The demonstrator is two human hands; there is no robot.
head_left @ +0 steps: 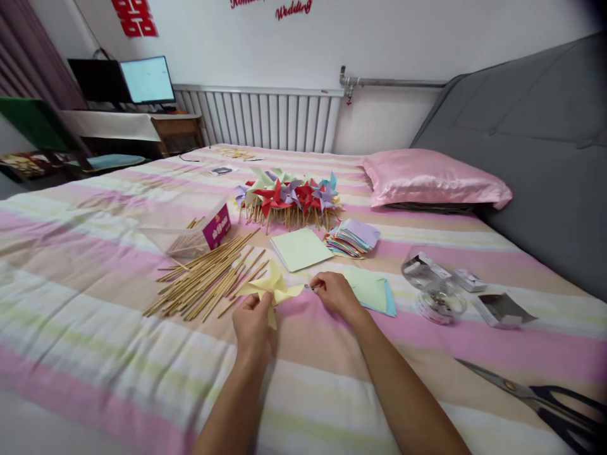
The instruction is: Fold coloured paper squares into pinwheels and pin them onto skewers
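Note:
Between the thumb and fingers of my left hand (253,325) is a pale yellow paper pinwheel (271,285), its blades folded in. Just to its right, my right hand (334,292) pinches a small shiny metal piece that looks like a thumbtack (307,287), apart from the paper. A fan of thin wooden sticks (208,278) lies left of the pinwheel. Pale green paper sheets (367,287) rest beside my right wrist, a light green square stack (301,248) beyond my hands. Farther right, a round clear tub (441,303) holds small metal pieces.
Finished pinwheels on sticks (289,196) stand in a cluster at the back. A clear plastic box (190,237) holds more sticks. Coloured paper squares (353,238) are stacked nearby. Opened small boxes (502,309) and scissors (521,392) lie right; a pink pillow (434,178) is behind.

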